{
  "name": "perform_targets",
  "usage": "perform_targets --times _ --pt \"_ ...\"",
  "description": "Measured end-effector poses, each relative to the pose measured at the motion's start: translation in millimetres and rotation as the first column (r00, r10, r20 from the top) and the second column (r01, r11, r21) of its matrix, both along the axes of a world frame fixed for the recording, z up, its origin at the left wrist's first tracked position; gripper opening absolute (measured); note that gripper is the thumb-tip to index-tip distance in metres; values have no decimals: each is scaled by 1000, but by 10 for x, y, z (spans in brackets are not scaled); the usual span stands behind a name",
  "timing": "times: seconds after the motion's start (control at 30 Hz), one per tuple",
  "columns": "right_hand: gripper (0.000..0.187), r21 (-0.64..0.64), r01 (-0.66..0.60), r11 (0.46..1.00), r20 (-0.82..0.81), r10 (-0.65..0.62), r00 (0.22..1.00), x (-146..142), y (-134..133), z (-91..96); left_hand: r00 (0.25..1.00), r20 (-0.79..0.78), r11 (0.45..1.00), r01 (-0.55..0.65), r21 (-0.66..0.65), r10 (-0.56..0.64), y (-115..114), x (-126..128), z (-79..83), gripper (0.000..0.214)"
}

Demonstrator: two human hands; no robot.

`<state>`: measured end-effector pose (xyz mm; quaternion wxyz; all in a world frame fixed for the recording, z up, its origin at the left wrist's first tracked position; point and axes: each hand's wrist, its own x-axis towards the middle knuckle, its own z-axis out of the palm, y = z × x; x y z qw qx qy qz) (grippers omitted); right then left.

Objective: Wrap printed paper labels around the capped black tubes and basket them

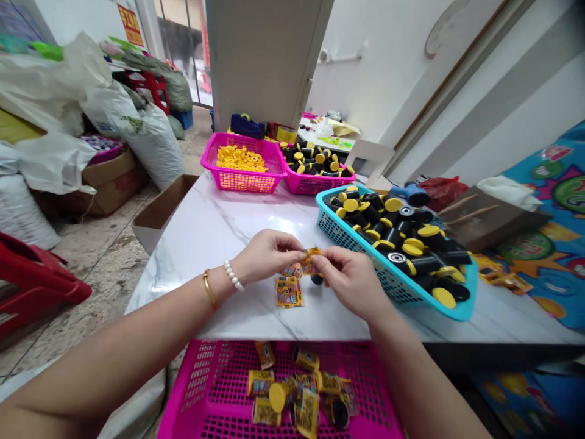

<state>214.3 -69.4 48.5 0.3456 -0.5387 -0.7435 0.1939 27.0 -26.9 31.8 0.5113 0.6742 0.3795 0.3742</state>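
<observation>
My left hand (265,257), with a pearl bracelet and a gold bangle at the wrist, pinches the left edge of a small orange printed label (311,261). The right edge of that label is between the thumb and fingers of my right hand (354,283). Just under it, a small black object (317,278) shows on the marble-patterned table, mostly hidden by my right fingers. A stack of the same orange labels (289,294) lies flat on the tabletop below my left fingertips.
A blue basket (365,250) of black cylinders with yellow caps stands at right. Behind are pink baskets, one with yellow caps (240,158), another with black cylinders (315,160). Below the table edge, a pink basket (192,390) holds several labelled cylinders. A red stool (36,280) stands left.
</observation>
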Motion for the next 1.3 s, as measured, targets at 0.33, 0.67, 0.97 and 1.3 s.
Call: perform_targets --times 0.33,0.67,0.97,1.3 --pt "44 44 133 990 -176 -123 977 -104 84 -79 948 211 966 -255 51 239 -169 66 61 28" --pt "43 128 124 984 -137 -106 985 -160 77 -159 951 209 971 -237 24 227 -155 82 6 18" --pt "35 232 228 946 -139 -199 970 -145 69 -193 895 274 932 -362 -16 352 -161 85 37 23" --pt "40 268 233 935 -177 -190 966 -152 80 -237 919 253 953 -281 -114 302 -173 111 45 21"
